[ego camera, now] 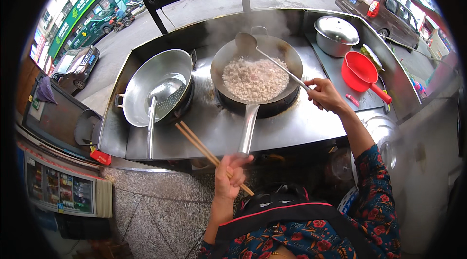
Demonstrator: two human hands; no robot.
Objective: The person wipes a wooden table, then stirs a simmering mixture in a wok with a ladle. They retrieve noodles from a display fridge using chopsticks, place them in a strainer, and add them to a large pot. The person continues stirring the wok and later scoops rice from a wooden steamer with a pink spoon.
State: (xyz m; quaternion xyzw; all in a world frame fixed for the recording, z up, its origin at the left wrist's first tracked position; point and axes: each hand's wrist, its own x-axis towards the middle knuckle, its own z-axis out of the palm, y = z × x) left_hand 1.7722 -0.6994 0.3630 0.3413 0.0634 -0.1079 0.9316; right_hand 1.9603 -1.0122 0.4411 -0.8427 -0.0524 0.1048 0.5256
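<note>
My right hand [324, 94] grips the handle of a metal ladle [246, 43]. Its bowl rests up at the far side of a steaming wok [219, 62], turned away from the food. Pale, crumbly minced meat [253, 78] covers the wok's bottom. A steel handle [250, 127] sticks out from the wok towards me. Just below the handle's end is my left hand [230, 177], closed around a pair of wooden chopsticks [197, 143] that point up and left. My left fingers are blurred, so I cannot tell whether they touch the handle.
On the left burner sits a second wok [136, 80] with a perforated skimmer [169, 96] in it. To the right are a lidded pot [336, 38], a red plastic dipper [359, 71] and a small red lighter-like object [352, 99]. A metal splash guard [175, 36] edges the stove.
</note>
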